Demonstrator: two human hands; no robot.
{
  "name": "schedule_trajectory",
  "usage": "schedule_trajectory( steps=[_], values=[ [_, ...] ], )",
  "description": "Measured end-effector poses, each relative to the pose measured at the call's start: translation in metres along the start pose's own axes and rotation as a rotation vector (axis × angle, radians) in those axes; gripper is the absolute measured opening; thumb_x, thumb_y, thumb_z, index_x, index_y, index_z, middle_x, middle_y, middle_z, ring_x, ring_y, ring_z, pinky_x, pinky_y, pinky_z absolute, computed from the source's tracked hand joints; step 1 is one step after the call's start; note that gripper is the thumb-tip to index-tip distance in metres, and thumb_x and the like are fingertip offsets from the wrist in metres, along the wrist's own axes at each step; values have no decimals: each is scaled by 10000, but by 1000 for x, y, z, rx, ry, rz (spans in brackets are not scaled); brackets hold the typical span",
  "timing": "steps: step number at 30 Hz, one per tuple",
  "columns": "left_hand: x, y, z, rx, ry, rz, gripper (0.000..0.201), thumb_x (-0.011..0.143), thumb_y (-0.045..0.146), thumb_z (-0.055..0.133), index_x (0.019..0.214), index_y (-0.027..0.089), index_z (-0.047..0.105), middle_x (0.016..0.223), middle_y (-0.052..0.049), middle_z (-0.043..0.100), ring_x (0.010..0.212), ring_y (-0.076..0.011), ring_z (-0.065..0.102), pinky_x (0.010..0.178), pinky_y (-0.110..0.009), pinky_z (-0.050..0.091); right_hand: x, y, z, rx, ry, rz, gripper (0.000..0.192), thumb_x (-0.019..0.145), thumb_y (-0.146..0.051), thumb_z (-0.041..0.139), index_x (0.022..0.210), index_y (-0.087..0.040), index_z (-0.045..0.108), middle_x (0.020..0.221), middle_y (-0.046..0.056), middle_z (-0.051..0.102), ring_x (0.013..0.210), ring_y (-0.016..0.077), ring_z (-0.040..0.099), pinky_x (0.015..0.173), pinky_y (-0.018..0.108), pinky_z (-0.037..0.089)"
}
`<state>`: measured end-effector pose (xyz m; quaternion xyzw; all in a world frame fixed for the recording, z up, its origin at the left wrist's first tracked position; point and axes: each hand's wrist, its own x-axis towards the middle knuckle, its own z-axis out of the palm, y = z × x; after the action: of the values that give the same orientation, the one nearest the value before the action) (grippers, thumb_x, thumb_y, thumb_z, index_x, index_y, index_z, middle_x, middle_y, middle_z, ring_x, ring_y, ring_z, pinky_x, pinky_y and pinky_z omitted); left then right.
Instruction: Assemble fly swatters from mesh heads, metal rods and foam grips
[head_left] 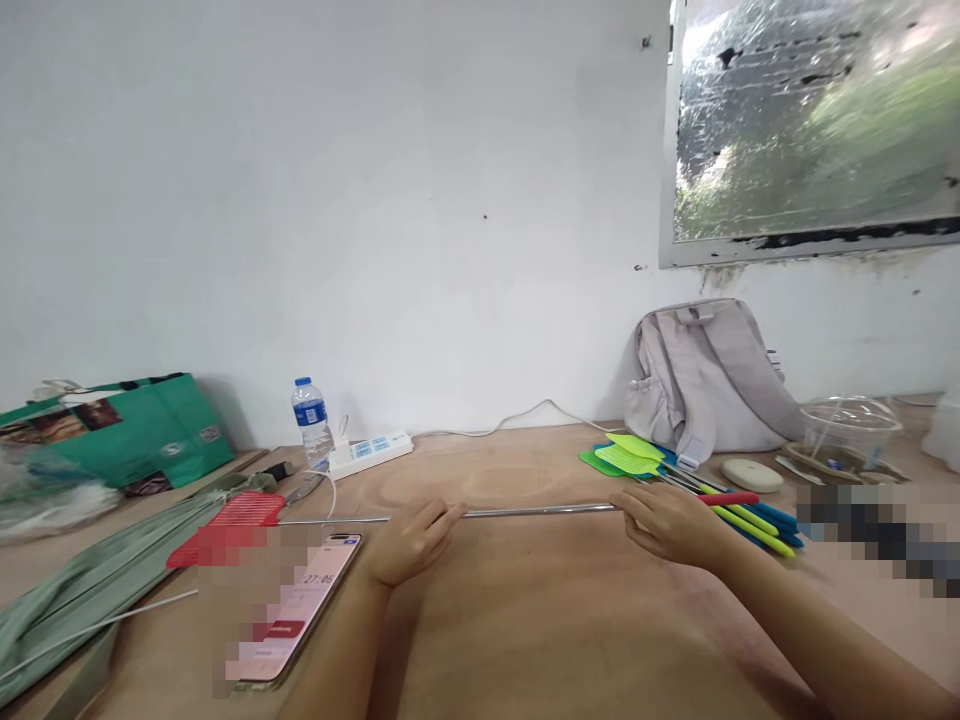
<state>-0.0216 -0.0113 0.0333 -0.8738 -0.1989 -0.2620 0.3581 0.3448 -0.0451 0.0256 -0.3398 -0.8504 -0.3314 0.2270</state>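
A red fly swatter (540, 512) is stretched out sideways above the table, its thin metal rod fully visible between my hands. Its red mesh head (244, 512) points left and its red handle (731, 498) sticks out to the right. My left hand (421, 538) pinches the rod nearer the head. Close to the handle end, my right hand (660, 520) has its fingers closed around the rod. Behind and beside my right hand lies a pile of fly swatters with green and yellow mesh heads (630, 455) and yellow and blue handles (757, 525).
A phone (307, 610) lies left of my left forearm, near green-grey cloth (97, 570). Toward the wall stand a water bottle (310, 420), a power strip (371, 455), a green bag (150, 430) and a grey backpack (705, 380). A plastic bowl (847, 430) sits far right.
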Motion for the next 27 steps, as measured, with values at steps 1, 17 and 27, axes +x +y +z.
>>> schedule_trajectory(
  steps=[1,17,27],
  values=[
    [0,2,1,-7,1,-39,265,798,105,400,1040,145,500,728,-38,578,631,-129,533,565,-236,429,1,0,-1,27,-12,28,177,749,-123,406,838,-189,544,708,21,595,620,126,526,566,246,314],
    [5,5,11,38,89,-537,167,738,133,457,866,184,552,776,-44,587,742,-193,519,699,-337,398,-21,33,-3,-209,-299,707,429,829,-449,322,581,-216,583,618,37,648,551,176,571,464,250,164],
    [-14,-16,4,-116,735,-1445,179,641,268,513,786,181,453,828,-35,398,909,-248,407,825,-435,323,-50,61,-7,-300,-338,806,440,826,-462,311,644,-221,632,628,73,637,588,216,570,481,264,199]
  ],
)
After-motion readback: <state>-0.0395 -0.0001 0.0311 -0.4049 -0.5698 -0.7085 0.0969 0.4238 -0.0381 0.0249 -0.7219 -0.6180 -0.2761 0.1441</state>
